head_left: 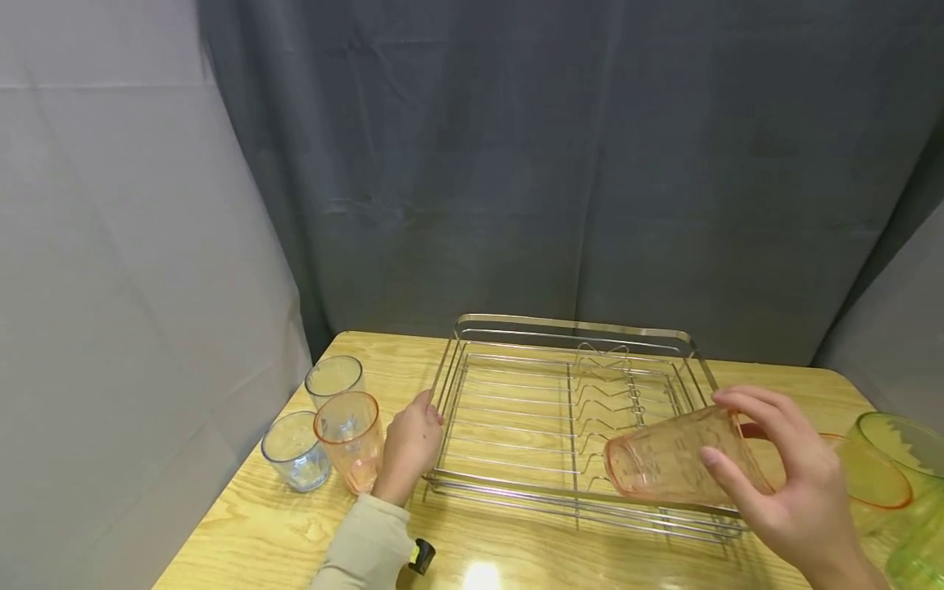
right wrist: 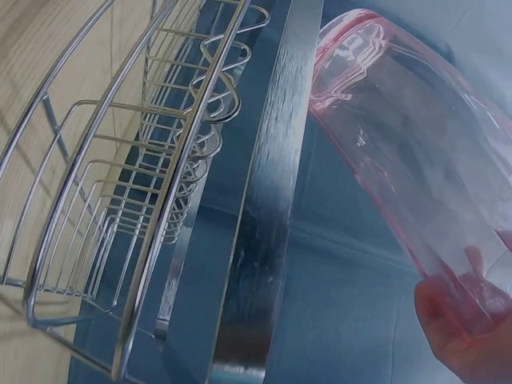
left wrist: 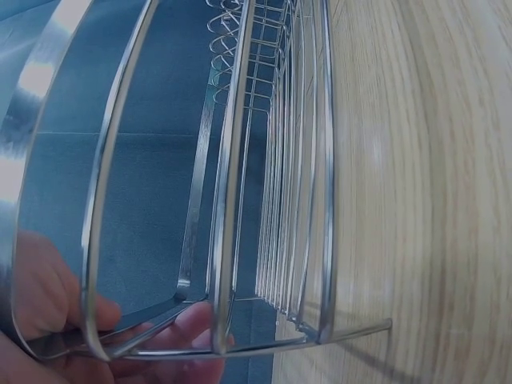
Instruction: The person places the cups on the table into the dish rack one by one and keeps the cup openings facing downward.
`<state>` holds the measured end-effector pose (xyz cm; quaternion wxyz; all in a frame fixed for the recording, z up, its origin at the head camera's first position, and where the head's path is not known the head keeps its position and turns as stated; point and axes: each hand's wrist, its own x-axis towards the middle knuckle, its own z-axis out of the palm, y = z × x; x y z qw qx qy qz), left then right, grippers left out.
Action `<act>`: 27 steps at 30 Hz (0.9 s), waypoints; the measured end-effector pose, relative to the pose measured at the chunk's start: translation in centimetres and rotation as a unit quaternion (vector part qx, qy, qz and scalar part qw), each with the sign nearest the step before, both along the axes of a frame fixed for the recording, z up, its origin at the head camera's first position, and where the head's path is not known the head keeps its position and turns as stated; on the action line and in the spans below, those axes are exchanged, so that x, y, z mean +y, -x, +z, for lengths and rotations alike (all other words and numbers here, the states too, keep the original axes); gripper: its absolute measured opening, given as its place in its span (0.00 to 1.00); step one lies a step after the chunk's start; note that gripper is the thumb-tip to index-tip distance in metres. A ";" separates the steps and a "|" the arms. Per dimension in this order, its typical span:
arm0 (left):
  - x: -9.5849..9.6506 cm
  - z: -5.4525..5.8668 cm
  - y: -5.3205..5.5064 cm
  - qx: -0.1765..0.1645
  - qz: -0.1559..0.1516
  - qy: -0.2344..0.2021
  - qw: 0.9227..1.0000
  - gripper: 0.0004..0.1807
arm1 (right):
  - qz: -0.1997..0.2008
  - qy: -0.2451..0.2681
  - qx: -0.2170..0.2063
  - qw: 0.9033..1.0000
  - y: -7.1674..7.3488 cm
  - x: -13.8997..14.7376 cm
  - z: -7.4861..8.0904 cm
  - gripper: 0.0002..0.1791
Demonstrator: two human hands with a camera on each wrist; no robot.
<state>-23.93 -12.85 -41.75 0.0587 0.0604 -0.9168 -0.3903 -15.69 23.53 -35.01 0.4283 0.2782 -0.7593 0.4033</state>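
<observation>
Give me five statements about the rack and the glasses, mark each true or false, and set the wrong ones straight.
1. The left hand holds a glass. False: it grips the side of the wire rack.
2. The right hand holds a pinkish glass. True.
3. A blue-rimmed glass stands on the table, left of the rack. True.
4. The glass in the right hand is upright. False: it is strongly tilted, its base toward the rack.
5. The curtain behind the rack is white. False: it is dark grey.
</observation>
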 end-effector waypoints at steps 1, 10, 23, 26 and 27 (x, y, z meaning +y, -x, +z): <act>0.0 0.0 0.0 0.002 -0.003 -0.001 1.000 0.25 | 0.001 0.004 0.002 1.000 0.0 0.0 0.0 0.22; 0.0 0.1 0.0 -0.005 -0.007 0.006 1.000 0.25 | 0.003 0.027 -0.010 1.000 0.1 -0.4 0.0 0.24; -0.1 0.1 0.1 0.004 0.002 -0.005 1.000 0.24 | -0.009 0.043 -0.046 0.998 0.2 -1.3 0.0 0.29; -0.1 0.1 0.1 0.009 0.003 -0.004 1.000 0.24 | -0.003 0.049 -0.030 0.998 0.3 -1.5 0.1 0.28; -0.1 0.1 0.1 0.011 0.003 -0.004 1.000 0.24 | -0.004 0.050 -0.030 0.998 0.3 -1.6 0.1 0.28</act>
